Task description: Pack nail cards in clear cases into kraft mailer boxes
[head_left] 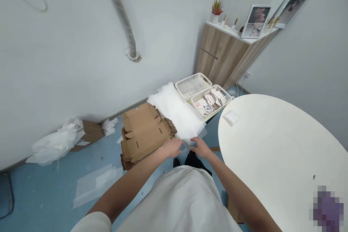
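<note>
A stack of white foam sheets (pixel 178 110) lies in front of me, some of its thin, see-through edges hanging toward me. At its near corner is my left hand (pixel 172 147), fingers stretched to the right and apart, beside the flattened cardboard boxes (pixel 145 130). Facing it across a small gap, my right hand (pixel 201 147) reaches in from the right by the same corner, thumb and forefinger apart. I cannot tell whether the fingertips touch the sheets. Neither hand visibly holds anything.
Behind the sheets stand a white basket (pixel 185 96) with clear packets and another basket (pixel 230 99) with printed cards. A round white table (pixel 266 159) bearing a small white packet (pixel 231 117) is right. Plastic wrap (pixel 58 143) and a cardboard box (pixel 92 132) lie left.
</note>
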A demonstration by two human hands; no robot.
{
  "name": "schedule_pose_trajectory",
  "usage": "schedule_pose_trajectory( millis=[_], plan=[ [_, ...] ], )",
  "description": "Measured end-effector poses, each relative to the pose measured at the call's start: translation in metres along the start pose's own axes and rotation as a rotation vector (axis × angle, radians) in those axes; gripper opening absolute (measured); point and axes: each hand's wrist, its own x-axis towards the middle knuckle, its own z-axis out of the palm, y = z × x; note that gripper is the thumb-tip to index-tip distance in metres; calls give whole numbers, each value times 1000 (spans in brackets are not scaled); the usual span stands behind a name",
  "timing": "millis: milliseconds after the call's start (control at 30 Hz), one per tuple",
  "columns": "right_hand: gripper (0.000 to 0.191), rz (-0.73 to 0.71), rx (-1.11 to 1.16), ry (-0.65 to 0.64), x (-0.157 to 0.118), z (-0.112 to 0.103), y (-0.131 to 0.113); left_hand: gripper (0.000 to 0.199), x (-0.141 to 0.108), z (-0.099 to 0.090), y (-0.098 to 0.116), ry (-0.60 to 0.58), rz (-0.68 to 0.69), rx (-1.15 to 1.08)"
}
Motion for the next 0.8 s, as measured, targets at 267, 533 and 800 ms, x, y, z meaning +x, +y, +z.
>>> schedule_pose_trajectory(
  millis=[267,533,800],
  plan=[
    [43,-212,-263,-77,76,-23,-20,57,41,-23,10,112,7,-74],
    [81,-346,-428,-301,161,34,-16,67,75,-40,-3,332,-299,-307],
    [42,-455,-327,-357,185,29,22,44,82,-62,-1,444,-570,-528]
  ],
)
